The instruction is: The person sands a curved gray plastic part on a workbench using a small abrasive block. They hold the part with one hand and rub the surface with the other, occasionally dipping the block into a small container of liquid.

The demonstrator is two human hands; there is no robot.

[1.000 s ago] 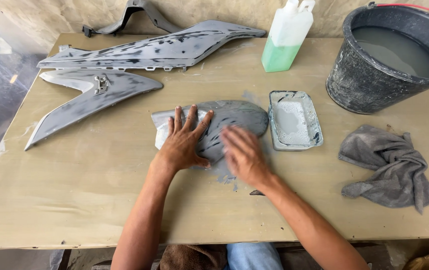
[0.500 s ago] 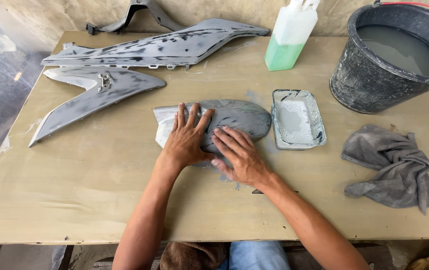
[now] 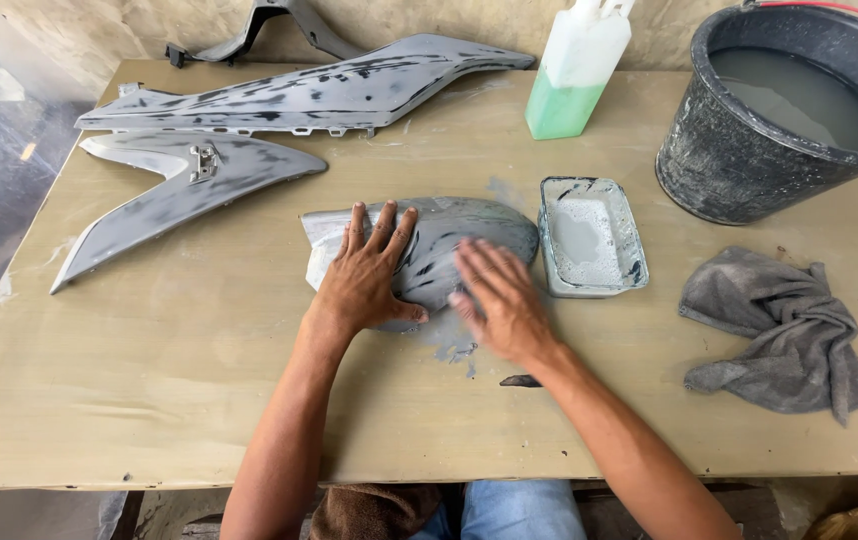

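A grey panel lies mid-desk. The left hand presses flat on the panel's left part, fingers spread, gripping nothing. The right hand lies blurred on the panel's right edge, fingers extended; whether it holds anything cannot be told. Just right of the panel sits a tray of sudsy water; further right, a rag and bucket. Behind the panel stands a bottle.
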